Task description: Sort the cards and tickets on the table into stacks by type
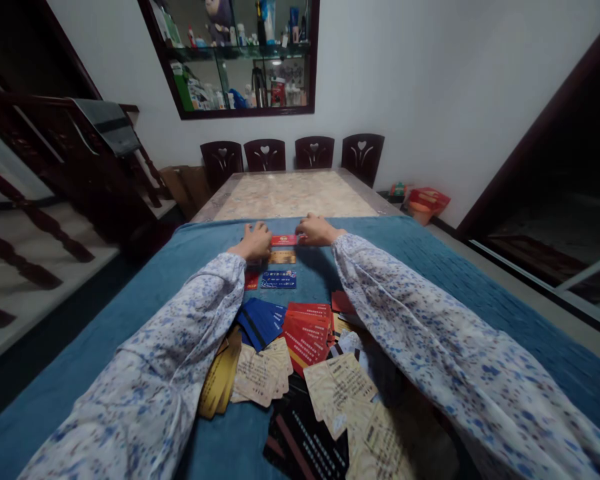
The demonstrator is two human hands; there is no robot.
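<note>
A red card [283, 240] lies near the far edge of the blue cloth [180, 293], between my two hands. My left hand [255, 242] is closed with curled fingers at its left end, and my right hand [319, 231] pinches its right end. Just nearer lies a gold card [283, 257]. Below that is a blue patterned card [279, 279], with another red card [251, 281] to its left, partly hidden by my sleeve. Closer to me are fanned piles of blue cards [261, 323], red cards [306, 337], gold cards [220, 377], cream cards [263, 373] and black cards [307, 437].
The bare tabletop [300, 193] continues beyond the cloth, with dark wooden chairs [315, 153] along the far side. A cabinet with glass shelves [240, 50] is set in the wall. Stair railings [35, 213] stand at left; a red bag [429, 198] is at right.
</note>
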